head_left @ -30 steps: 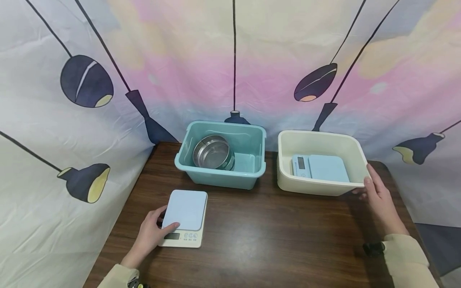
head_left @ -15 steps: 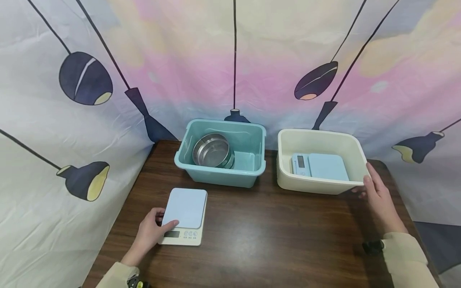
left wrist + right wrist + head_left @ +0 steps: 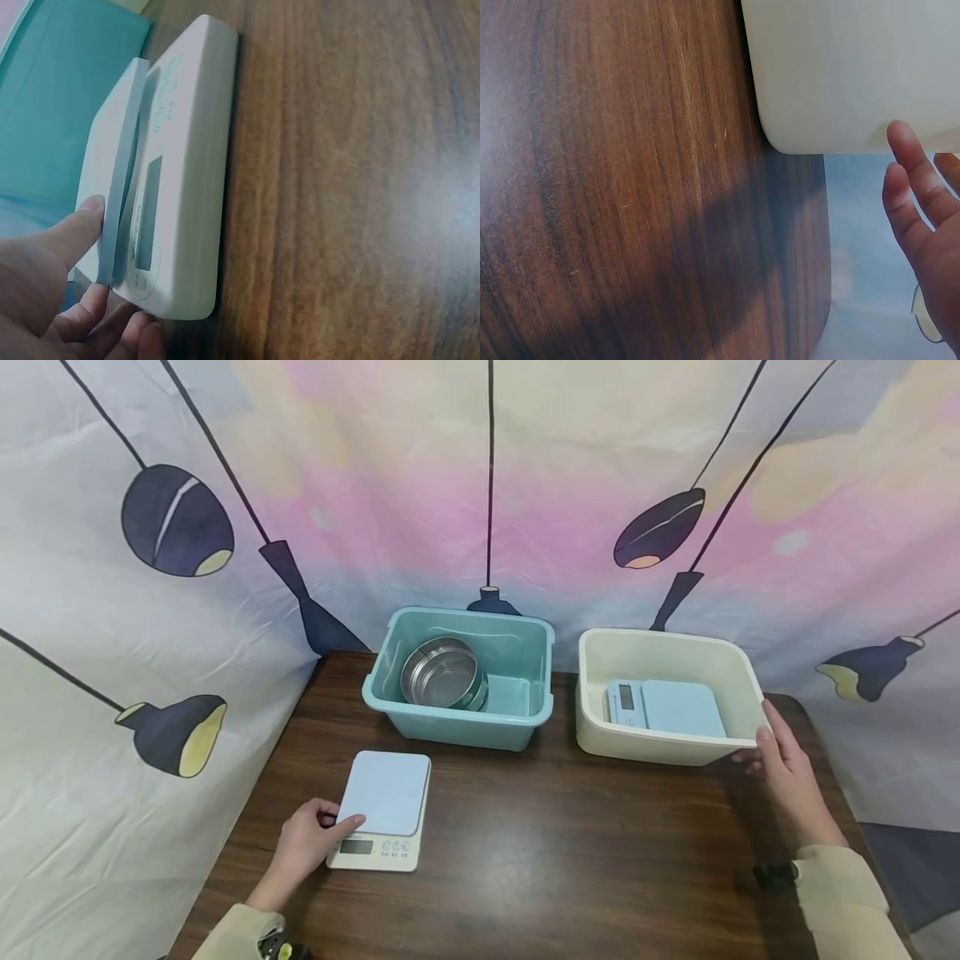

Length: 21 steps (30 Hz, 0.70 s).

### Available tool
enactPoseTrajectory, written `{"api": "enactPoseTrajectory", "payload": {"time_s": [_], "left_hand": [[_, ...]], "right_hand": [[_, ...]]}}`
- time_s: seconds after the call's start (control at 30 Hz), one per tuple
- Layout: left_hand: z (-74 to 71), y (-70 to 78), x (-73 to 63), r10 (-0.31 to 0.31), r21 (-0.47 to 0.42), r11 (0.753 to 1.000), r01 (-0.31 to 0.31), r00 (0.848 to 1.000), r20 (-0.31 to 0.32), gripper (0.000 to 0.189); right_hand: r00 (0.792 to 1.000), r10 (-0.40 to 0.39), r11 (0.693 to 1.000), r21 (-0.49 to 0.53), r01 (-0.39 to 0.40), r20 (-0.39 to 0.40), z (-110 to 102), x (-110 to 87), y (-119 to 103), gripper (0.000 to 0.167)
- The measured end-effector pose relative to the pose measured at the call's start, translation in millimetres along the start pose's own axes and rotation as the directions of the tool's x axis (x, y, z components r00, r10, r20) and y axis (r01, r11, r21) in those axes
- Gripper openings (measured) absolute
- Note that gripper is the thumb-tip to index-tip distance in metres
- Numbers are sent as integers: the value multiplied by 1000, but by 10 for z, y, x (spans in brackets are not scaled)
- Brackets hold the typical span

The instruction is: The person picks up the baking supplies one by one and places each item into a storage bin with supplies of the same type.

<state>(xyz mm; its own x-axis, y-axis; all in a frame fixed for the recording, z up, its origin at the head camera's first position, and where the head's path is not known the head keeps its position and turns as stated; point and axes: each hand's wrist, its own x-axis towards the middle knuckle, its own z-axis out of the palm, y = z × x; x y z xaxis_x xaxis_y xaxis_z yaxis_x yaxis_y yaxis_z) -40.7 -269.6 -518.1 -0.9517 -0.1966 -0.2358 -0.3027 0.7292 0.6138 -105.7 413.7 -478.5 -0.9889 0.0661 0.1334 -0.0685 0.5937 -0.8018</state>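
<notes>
At the left of the table lies a white kitchen scale (image 3: 375,853) with a pale weighing platform (image 3: 385,792). My left hand (image 3: 306,842) is at its left side. The thumb rests on the platform's edge, with the other fingers curled beside and partly below the scale in the left wrist view. My right hand (image 3: 791,777) touches the front right corner of a cream bin (image 3: 652,745); its fingers look fairly straight in the right wrist view. Inside that bin lies a light-blue kitchen scale (image 3: 682,708).
A teal bin (image 3: 457,731) stands at the back of the brown wooden table (image 3: 540,843), left of the cream bin. Round metal containers (image 3: 442,677) sit in its left part. A printed cloth (image 3: 570,485) hangs behind the table.
My left thumb has slid slightly back toward the left edge of the white scale. The right hand and both bins look still; the head view shifts a little.
</notes>
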Motion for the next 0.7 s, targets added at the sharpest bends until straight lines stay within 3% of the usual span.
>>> {"api": "enactPoseTrajectory", "payload": {"time_s": [0.23,0.53,0.7], "left_hand": [[-64,23,46,-30,-43,999,33,997,69,57],[-129,-15,9,-41,-150,987,59,992,121,55],[-154,-47,-6,-16,-218,974,55,984,177,56]], "right_hand": [[1000,-10,1000,4,10,-4,10,1,0,59],[1000,-13,1000,16,13,-6,22,-13,8,59],[1000,-20,1000,18,20,-7,11,-2,9,59]]}}
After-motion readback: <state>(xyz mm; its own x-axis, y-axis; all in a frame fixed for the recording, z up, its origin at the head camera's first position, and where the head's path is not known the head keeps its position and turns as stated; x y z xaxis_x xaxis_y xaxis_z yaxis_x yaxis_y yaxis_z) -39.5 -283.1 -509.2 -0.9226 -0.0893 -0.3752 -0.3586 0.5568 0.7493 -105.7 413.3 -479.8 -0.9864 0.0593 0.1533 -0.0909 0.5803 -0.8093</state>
